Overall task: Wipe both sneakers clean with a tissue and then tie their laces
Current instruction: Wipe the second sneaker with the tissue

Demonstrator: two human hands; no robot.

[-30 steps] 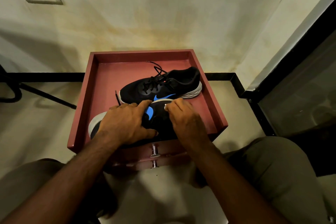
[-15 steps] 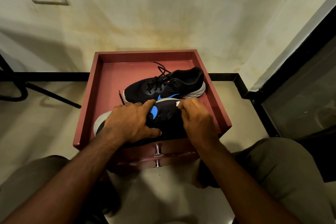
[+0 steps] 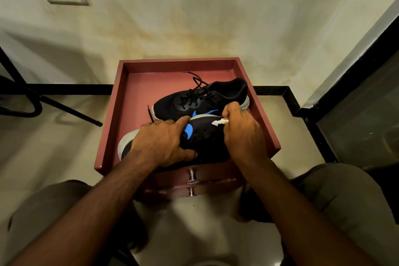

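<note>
In the red tray (image 3: 112, 119), the near sneaker (image 3: 207, 142) lies under the left hand (image 3: 159, 142), whose spread fingers press it down. At its 2 o'clock the right hand (image 3: 241, 134) pinches a white tissue (image 3: 219, 122) against the sole edge. The far sneaker (image 3: 200, 99) sits at 12 o'clock, laces loose

The near half of the red tray (image 3: 110, 136) is filled by the near sneaker (image 3: 207, 142), with the left hand (image 3: 159, 144) and right hand (image 3: 244, 136) laid over it. The far sneaker (image 3: 203, 99) blocks the right middle. Bare tray floor is left open at the far left, bounded by raised walls.
</note>
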